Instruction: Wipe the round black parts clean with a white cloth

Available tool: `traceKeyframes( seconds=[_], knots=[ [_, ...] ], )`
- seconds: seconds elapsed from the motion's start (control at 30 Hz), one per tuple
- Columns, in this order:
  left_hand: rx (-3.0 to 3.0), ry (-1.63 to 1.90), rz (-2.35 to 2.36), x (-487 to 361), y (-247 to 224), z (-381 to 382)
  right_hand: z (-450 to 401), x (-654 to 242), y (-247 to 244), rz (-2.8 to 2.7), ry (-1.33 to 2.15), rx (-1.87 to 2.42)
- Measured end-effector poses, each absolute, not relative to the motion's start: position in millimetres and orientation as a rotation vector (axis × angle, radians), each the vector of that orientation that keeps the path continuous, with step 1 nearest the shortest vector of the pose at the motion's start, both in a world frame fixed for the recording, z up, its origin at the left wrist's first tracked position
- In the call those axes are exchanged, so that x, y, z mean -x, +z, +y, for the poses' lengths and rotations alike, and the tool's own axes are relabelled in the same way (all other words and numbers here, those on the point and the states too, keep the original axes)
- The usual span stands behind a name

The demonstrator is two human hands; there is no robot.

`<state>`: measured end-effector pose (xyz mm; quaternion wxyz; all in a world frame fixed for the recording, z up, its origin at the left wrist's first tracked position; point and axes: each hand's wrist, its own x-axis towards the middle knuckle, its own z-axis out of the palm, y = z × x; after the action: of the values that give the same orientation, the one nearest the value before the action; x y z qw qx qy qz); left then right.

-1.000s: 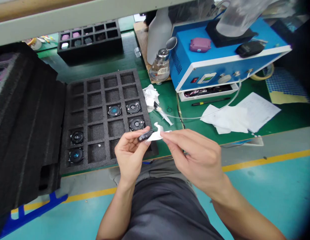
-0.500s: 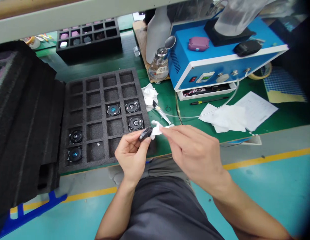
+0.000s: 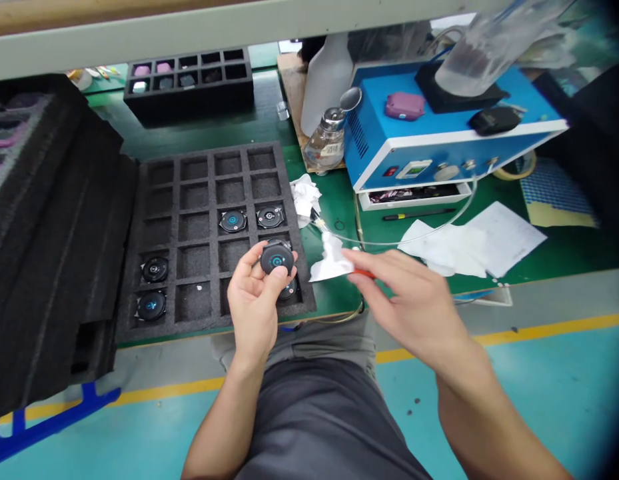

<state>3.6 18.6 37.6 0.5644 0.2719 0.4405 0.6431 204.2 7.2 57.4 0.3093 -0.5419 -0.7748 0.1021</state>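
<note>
My left hand (image 3: 256, 300) is closed on a round black watch body (image 3: 276, 258), its dark face with a blue ring turned up toward me. It is held just above the front right of the black foam tray (image 3: 194, 283). My right hand (image 3: 409, 303) pinches a thin red-orange tool (image 3: 363, 273); most of it is hidden by the fingers. A crumpled white tissue (image 3: 332, 261) hangs at the tool's end, apart from the watch. In the tray sit several like watch bodies, such as one (image 3: 233, 220) in the third column and another (image 3: 152, 306) at front left.
A blue machine (image 3: 364, 163) stands at back right, its clear tube crossing the bench. Beside it are a glass pump bottle (image 3: 326, 143) and a white bottle (image 3: 329, 83). Crumpled tissue (image 3: 305, 197), a pen (image 3: 416, 215) and papers (image 3: 509, 237) lie about. Stacked foam trays (image 3: 54, 240) rise at left.
The watch body has turned from edge-on to face up and shifted slightly left and up. My right hand has drawn the tissue away rightward, and the red-orange tool now shows.
</note>
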Motion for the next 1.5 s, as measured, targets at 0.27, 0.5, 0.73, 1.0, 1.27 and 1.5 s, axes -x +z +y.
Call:
traceKeyframes(
  seconds=[0.27, 0.5, 0.73, 1.0, 1.27, 1.5],
  knots=[
    [-0.654, 1.517, 1.052, -3.9, 32.9, 19.4, -2.1, -249.9, 59.9, -2.097, 0.217, 1.758],
    [-0.638, 1.540, 1.075, -7.1, 39.6, 25.3, 19.9, -269.9, 33.8, -1.683, 0.166, 1.915],
    [-0.670, 1.560, 1.095, -9.5, 41.6, 28.0, 24.1, -258.0, 7.1, -1.743, 0.249, 1.940],
    [-0.682, 1.601, 1.083, -9.1, 38.3, 26.7, 17.1, -251.8, 29.7, -1.536, 0.295, 1.802],
    [-0.718, 1.569, 1.089, -6.4, 39.5, 22.2, 58.9, -163.1, 43.6, -2.166, 0.523, 1.934],
    [-0.680, 1.544, 1.001, -2.4, 36.1, 19.0, 55.1, -181.2, 59.3, -1.779, 1.031, 1.517]
  ],
)
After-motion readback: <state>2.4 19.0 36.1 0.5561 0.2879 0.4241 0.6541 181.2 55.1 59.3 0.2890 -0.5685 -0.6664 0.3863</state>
